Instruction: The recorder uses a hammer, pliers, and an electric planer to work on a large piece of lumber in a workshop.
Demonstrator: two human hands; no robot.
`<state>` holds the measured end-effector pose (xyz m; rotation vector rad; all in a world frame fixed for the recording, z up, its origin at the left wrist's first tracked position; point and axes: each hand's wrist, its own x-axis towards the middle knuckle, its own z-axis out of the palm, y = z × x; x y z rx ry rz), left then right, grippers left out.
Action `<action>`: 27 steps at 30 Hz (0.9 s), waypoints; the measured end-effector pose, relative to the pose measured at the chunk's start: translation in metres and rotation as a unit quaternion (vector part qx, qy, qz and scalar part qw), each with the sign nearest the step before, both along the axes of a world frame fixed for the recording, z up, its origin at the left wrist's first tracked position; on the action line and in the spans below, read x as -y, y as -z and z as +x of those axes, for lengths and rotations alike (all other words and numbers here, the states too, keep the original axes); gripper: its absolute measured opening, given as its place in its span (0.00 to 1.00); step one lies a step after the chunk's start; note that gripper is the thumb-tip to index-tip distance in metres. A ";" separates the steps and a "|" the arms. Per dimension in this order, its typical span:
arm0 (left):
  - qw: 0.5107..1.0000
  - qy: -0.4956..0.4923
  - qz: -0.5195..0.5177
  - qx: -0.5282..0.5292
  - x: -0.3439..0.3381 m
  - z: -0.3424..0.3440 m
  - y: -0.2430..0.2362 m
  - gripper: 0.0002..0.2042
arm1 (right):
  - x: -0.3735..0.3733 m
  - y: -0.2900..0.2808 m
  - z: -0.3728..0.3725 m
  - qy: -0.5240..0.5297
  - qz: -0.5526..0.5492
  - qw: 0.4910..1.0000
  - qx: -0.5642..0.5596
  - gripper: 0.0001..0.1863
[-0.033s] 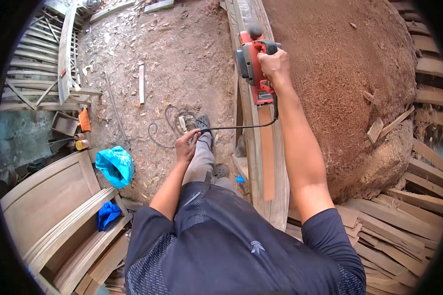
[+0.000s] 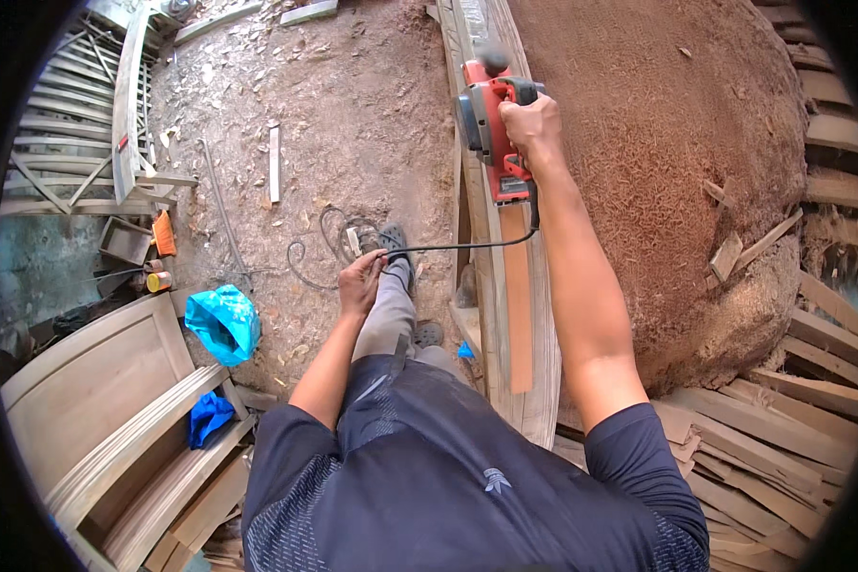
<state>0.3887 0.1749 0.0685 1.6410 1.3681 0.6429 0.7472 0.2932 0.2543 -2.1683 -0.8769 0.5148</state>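
My right hand (image 2: 531, 129) grips the black handle of a red-and-black electric planer (image 2: 494, 129), which rests on a long pale wooden beam (image 2: 539, 391) with a narrow reddish board (image 2: 518, 315) along it. A black cord (image 2: 458, 247) runs from the planer's rear to my left hand (image 2: 362, 278), whose fingers are closed around it. Loops of cord (image 2: 324, 238) lie on the dusty floor beside my foot (image 2: 393, 240).
Wooden slatted furniture (image 2: 71, 133) stands upper left, a panelled wooden piece (image 2: 91, 381) lower left. A cyan bag (image 2: 222, 319), blue cloth (image 2: 208, 419) and orange brush head (image 2: 164, 232) are nearby. A sawdust mound (image 2: 639, 133) and stacked boards (image 2: 763, 448) fill the right.
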 end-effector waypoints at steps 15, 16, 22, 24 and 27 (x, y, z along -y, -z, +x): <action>0.996 -0.082 0.009 0.040 -0.131 0.038 -0.008 0.15 | -0.151 0.000 0.044 0.007 -0.024 0.999 -0.041 0.12; 0.996 -0.084 0.000 0.028 -0.139 0.039 -0.009 0.15 | -0.163 0.005 0.047 0.005 -0.026 0.999 -0.040 0.12; 0.996 -0.075 0.006 0.053 -0.199 0.060 -0.009 0.16 | -0.219 0.026 0.079 0.014 0.016 1.000 -0.011 0.12; 0.996 -0.082 -0.009 0.036 -0.217 0.063 -0.011 0.17 | -0.238 0.023 0.086 0.009 -0.029 1.000 0.001 0.20; 0.997 -0.075 -0.003 0.014 -0.246 0.071 -0.020 0.16 | -0.260 0.021 0.097 0.007 -0.055 0.998 -0.011 0.20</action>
